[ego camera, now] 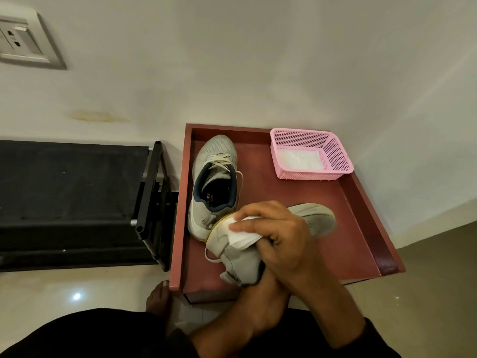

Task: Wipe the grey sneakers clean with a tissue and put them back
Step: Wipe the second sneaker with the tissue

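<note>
One grey sneaker (214, 187) with white laces stands upright on the red tray-like table (322, 228), toe toward the wall. The second grey sneaker (237, 257) is lifted and lies on its side above the table's front, heel to the left, toe to the right. My right hand (281, 236) lies over it and grips a folded white tissue (240, 239), pressed against the heel end near the sole. My left hand (265, 280) reaches up into the shoe's opening from below and holds it; its fingers are hidden.
A pink mesh basket (338, 156) holding white tissues (299, 160) sits at the table's back right corner. A black shoe rack (72, 197) stands to the left against the wall. A bare foot (157, 298) rests on the floor by the table's front left corner.
</note>
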`<state>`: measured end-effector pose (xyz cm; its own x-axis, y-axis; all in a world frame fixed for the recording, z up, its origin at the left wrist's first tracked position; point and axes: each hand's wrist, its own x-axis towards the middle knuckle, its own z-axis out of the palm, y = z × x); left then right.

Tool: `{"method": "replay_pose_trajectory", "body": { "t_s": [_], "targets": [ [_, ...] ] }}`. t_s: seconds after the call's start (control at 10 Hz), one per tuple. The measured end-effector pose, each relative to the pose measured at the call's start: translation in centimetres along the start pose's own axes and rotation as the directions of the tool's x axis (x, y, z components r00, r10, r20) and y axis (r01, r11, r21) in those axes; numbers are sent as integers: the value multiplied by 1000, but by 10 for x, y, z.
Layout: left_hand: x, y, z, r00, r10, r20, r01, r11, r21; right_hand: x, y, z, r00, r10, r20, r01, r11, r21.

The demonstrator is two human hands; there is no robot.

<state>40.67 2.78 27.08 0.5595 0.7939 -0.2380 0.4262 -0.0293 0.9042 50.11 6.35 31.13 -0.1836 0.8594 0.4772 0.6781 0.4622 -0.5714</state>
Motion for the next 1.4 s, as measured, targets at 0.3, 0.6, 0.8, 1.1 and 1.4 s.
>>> {"method": "replay_pose_trajectory", "body": {
  "t_s": [0.3, 0.6, 0.8, 1.1, 1.4],
  "targets": [
    [7, -17, 13, 974, 217, -59, -210, 972, 108, -14, 43, -32, 912, 348, -216, -401, 863, -306],
    [0, -3, 9, 969, 182, 168, -233, 901, 366, -9, 13, -18, 932, 354, -76, -358, 932, -55],
    [0, -15, 6, 999, 51, -4, -51, 998, 27, -19, 40, -39, 912, 363, -190, -401, 887, -230],
    [3, -9, 5, 995, 66, -78, -61, 996, 62, -17, 9, -24, 911, 409, -51, -397, 904, 156],
    [-2, -8, 4, 982, 161, 103, -188, 910, 369, -22, 50, -48, 888, 384, -252, -450, 836, -313]
  ]
}}
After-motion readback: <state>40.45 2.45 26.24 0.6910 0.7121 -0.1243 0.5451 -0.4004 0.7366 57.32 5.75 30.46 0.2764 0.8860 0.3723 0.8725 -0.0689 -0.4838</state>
